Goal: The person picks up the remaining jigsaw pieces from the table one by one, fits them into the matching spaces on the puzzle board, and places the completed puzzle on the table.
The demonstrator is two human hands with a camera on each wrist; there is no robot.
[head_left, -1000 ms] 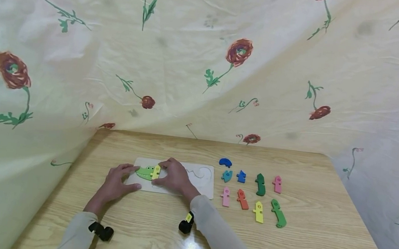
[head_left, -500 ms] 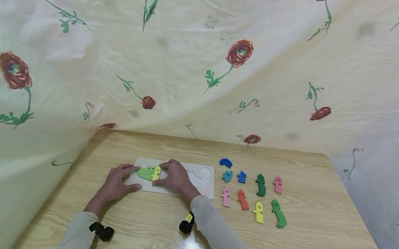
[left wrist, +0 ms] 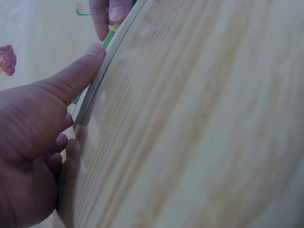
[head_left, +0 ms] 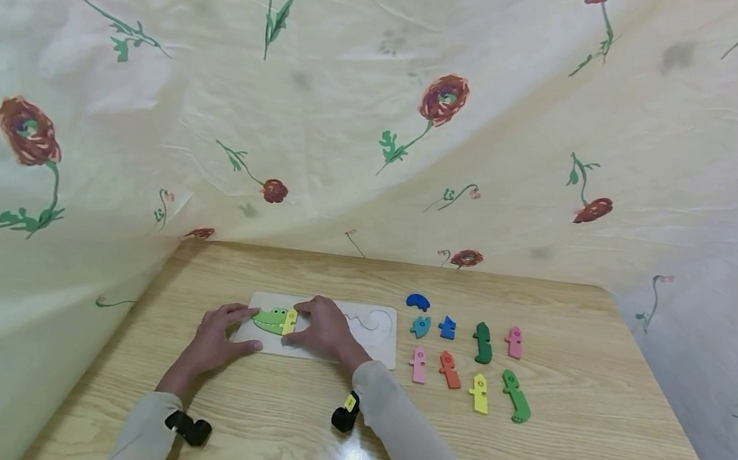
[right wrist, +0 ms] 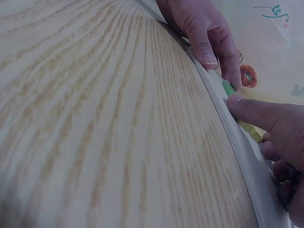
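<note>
A: How far along are we?

B: Early on, we'd guess. On our white puzzle board (head_left: 382, 354), the green croc head (head_left: 270, 320) looks seated toward the L end, w/ a yellow body pc (head_left: 290, 321) right up against it. Can't tell if that one's fully down.

A: And our hands?

B: R hand (head_left: 326, 329) pinches that yellow pc btwn thumb & fingers. L hand (head_left: 218, 338) isn't gripping, AFAICT: index at the croc's snout, thumb resting on the board's near edge.

A: What've we got left?

B: Nine loose pcs, R of the board: dk blue arched pc (head_left: 418, 302), teal pc (head_left: 421, 327), blue pc (head_left: 447, 327), dk green leg pc (head_left: 483, 342), hot pink pc (head_left: 515, 342), lt pink pc (head_left: 418, 365), orange-red pc (head_left: 450, 370), 2nd yellow pc (head_left: 479, 393), green leg pc (head_left: 517, 396). The board's curled tail outline (head_left: 372, 321) is unfilled.

A: Surface, room?

B: We're at a lt wood-grain table (head_left: 590, 452), some glare up front. Floral cloth (head_left: 348, 114) hangs behind & along both sides.
</note>
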